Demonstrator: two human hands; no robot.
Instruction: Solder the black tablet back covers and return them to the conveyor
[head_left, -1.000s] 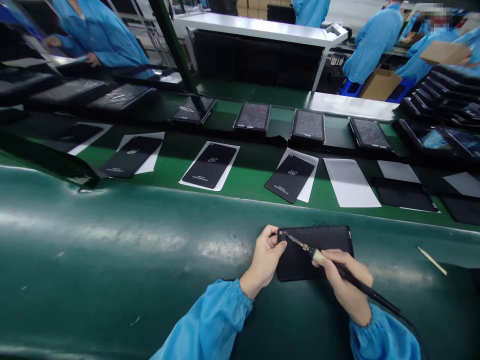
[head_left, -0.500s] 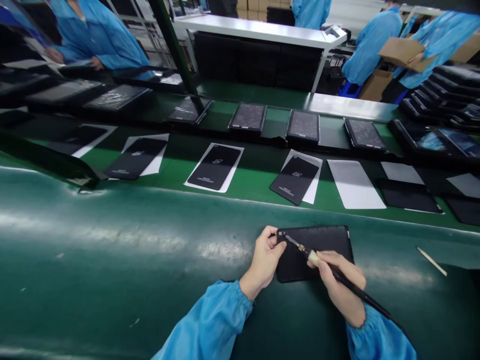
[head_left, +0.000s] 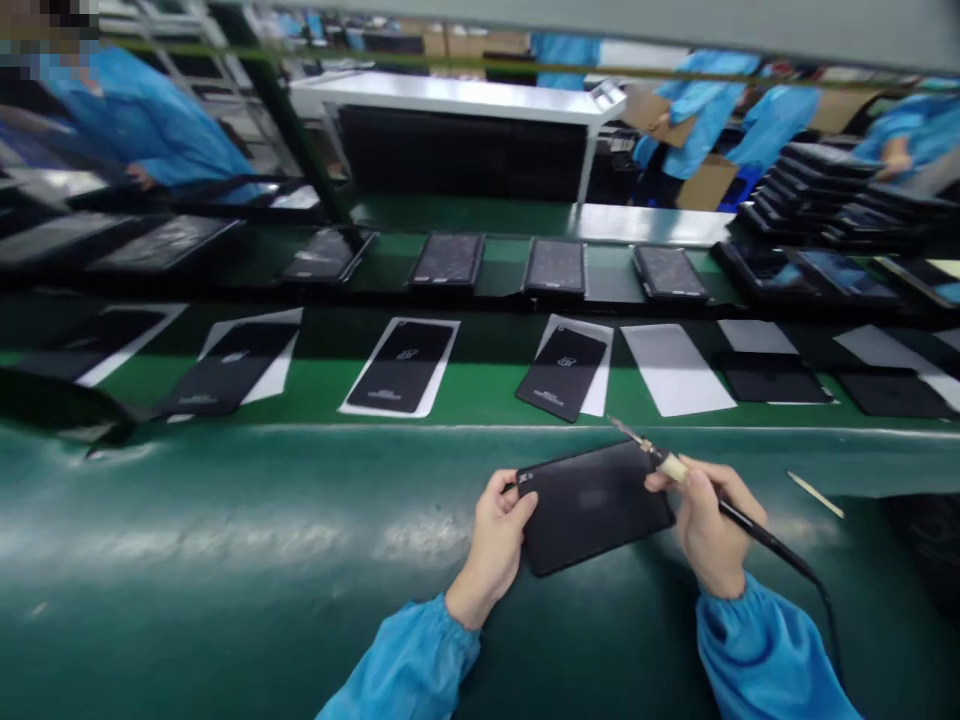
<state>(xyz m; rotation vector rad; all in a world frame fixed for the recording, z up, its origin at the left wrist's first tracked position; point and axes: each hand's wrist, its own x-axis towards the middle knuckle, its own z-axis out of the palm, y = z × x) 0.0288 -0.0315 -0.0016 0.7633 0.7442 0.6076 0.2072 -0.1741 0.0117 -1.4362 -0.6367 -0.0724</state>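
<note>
A black tablet back cover (head_left: 596, 505) is tilted over the green mat, its inner side toward me. My left hand (head_left: 496, 530) pinches its upper left corner, thumb on top, beside a small fitting in that corner. In my right hand (head_left: 712, 520) is a soldering iron (head_left: 671, 466) with a pale collar, gripped like a pen. The iron's tip points up and left, just beyond the cover's far edge and apart from it. Some right-hand fingers lie at the cover's right end; whether they grip it I cannot tell. A black cord trails from the iron past my right sleeve.
Beyond the mat (head_left: 247, 540), back covers (head_left: 405, 366) lie on white sheets (head_left: 679, 370) along a green strip. Tablets (head_left: 556, 268) line the raised shelf behind. A pale pointed stick (head_left: 815, 494) lies at right. Stacked tablets (head_left: 810, 190) stand farther back; people in blue work there.
The soldering iron's tip has lifted from the cover's upper left corner and moved right, past the far edge. The cover has turned, its right end swinging away from me. The camera view has shifted.
</note>
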